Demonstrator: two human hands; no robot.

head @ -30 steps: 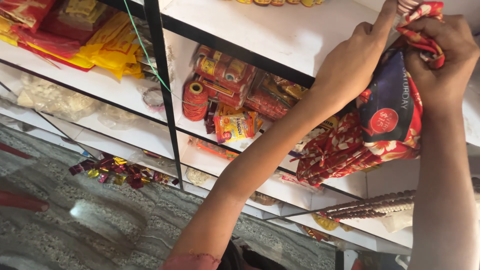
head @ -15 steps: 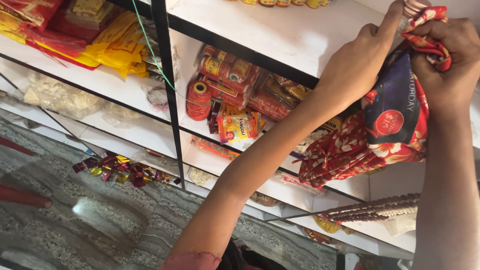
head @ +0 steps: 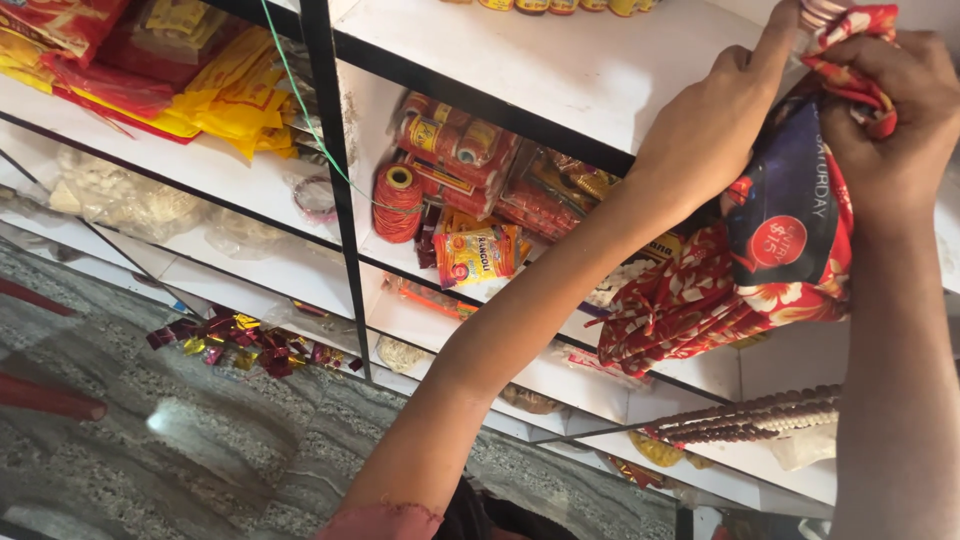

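Note:
Both my arms reach up to the top right of the head view. My left hand (head: pixel 712 125) pinches the upper edge of a red flowered cloth bundle (head: pixel 700 300) where it bunches near the shelf. My right hand (head: pixel 885 120) is closed around the red cloth at its top. A dark blue printed packet (head: pixel 785 215) with a red round mark lies wrapped inside the cloth, between the two hands. The bundle hangs against the white shelf front.
White shelves (head: pixel 560 70) with black uprights (head: pixel 335 190) hold red and yellow packets (head: pixel 150 70), a red thread spool (head: pixel 398 200), small boxes (head: pixel 480 255) and bead strings (head: pixel 750 415). Shiny wrapped sweets (head: pixel 250 345) lie on the grey marbled surface (head: pixel 180 450).
Both hands have shifted slightly up and to the right with the bundle. The grip on the cloth looks the same.

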